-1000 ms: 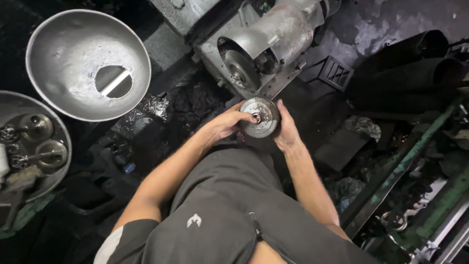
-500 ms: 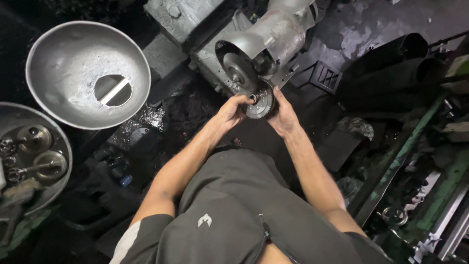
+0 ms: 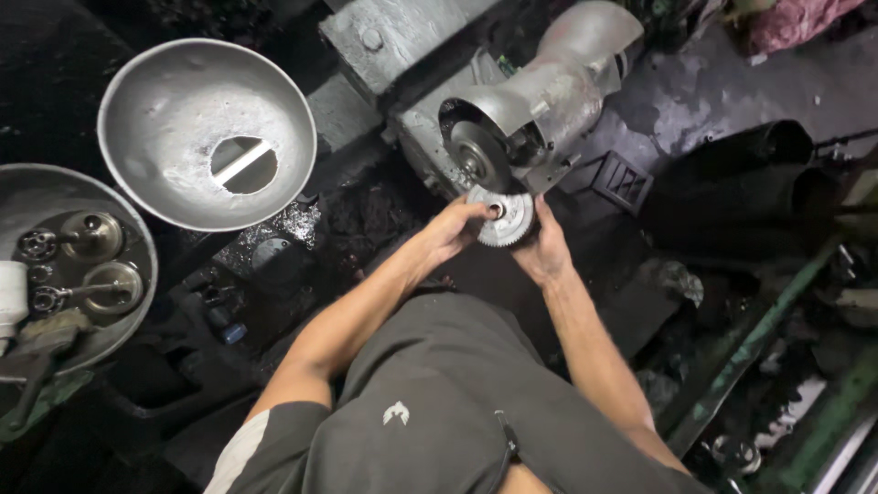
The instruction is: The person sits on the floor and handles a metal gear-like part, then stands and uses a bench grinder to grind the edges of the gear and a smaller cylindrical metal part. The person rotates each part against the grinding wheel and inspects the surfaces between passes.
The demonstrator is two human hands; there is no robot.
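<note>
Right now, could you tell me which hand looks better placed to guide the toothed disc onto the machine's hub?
Probably the left hand: its fingertips sit at the toothed disc centre hole, below the hub. The right hand merely steadies the rim.

Dark grey short-sleeved shirt, small white bird emblem on front, pale sleeve edge, bare forearms

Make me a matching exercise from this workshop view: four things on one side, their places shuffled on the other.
Things:
1. toothed metal disc
2. big metal bowl with a hole
3. round tray of small parts
4. grey machine

Places:
A. far left edge
B. upper left
C. top centre, just above the hands
D. held between left hand and right hand

Pairs: 1-D, 2-B, 3-A, 4-C
</note>
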